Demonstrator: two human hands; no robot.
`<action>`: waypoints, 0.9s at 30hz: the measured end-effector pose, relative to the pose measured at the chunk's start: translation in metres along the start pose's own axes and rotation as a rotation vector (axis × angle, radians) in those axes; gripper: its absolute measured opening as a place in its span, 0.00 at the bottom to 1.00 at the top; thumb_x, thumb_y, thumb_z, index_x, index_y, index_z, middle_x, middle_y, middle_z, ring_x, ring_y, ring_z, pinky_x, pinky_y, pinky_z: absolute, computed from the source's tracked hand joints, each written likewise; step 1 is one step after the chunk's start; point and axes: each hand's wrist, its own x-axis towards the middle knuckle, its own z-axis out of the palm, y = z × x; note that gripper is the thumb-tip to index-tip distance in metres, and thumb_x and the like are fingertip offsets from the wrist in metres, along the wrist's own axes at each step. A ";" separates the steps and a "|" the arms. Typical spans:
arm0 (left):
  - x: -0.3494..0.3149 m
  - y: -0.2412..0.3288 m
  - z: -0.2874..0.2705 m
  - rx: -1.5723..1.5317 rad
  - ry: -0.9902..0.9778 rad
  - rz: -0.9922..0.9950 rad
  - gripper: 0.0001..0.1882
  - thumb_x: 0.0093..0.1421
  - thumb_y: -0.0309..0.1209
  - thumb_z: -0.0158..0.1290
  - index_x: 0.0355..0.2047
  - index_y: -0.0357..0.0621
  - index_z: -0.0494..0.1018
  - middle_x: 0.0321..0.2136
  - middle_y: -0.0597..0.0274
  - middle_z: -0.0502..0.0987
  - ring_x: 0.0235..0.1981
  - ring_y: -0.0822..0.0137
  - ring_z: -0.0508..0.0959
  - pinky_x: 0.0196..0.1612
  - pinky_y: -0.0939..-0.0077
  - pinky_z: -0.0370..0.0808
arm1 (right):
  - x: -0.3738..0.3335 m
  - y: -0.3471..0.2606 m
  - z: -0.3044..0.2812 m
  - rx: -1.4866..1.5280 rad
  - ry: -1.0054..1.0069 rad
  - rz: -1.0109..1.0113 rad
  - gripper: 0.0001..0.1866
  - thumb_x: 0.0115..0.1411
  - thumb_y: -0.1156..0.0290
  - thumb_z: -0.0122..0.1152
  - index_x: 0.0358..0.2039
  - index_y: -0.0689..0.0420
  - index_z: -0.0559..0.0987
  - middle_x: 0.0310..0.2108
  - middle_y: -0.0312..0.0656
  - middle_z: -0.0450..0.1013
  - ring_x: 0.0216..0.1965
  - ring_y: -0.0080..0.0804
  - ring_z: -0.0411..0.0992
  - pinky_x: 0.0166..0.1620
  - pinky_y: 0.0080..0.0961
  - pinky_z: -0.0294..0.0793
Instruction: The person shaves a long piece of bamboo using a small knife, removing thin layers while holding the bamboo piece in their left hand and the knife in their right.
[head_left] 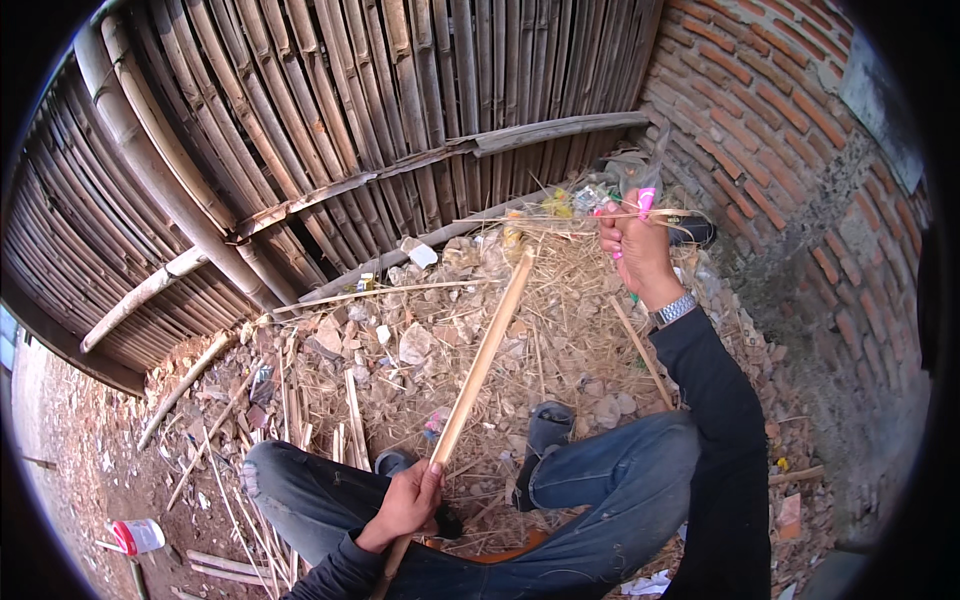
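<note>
gripping a long, flat, pale bamboo strip [487,345] partway along in the nearer left hand [405,500], with its long axis slanting far and right, ending left of the right hand [635,240], closed around a bright pink handle [647,200].

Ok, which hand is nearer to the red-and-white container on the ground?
Left: the left hand, holding the bamboo strip, is right of the container; the right hand is farther right and much higher in the picture.
</note>
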 end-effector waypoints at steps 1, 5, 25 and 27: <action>0.000 -0.009 -0.006 -0.083 0.076 -0.085 0.20 0.78 0.41 0.40 0.31 0.42 0.68 0.13 0.71 0.67 0.11 0.79 0.66 0.15 0.79 0.63 | 0.006 -0.010 -0.013 -0.005 -0.001 -0.001 0.14 0.68 0.80 0.57 0.32 0.49 0.64 0.25 0.34 0.66 0.21 0.18 0.63 0.23 0.19 0.72; -0.011 -0.029 -0.019 -0.283 0.075 -0.114 0.19 0.79 0.42 0.37 0.34 0.42 0.65 0.10 0.69 0.64 0.07 0.76 0.63 0.12 0.79 0.61 | 0.012 -0.038 -0.044 -0.401 0.205 -0.248 0.10 0.67 0.80 0.57 0.33 0.52 0.68 0.29 0.43 0.76 0.25 0.19 0.72 0.23 0.19 0.71; 0.029 0.062 -0.034 -0.160 0.028 0.119 0.19 0.79 0.42 0.35 0.39 0.40 0.66 0.10 0.67 0.64 0.06 0.74 0.64 0.12 0.80 0.61 | -0.011 0.011 -0.071 -2.129 0.031 0.294 0.21 0.66 0.56 0.57 0.38 0.63 0.85 0.41 0.53 0.82 0.44 0.56 0.81 0.44 0.46 0.80; 0.031 0.070 -0.030 -0.149 0.008 0.135 0.18 0.79 0.40 0.36 0.42 0.38 0.68 0.11 0.68 0.65 0.07 0.75 0.65 0.13 0.80 0.62 | -0.014 -0.008 -0.053 -1.988 0.220 0.163 0.23 0.68 0.54 0.56 0.35 0.64 0.85 0.40 0.54 0.82 0.43 0.58 0.80 0.44 0.47 0.79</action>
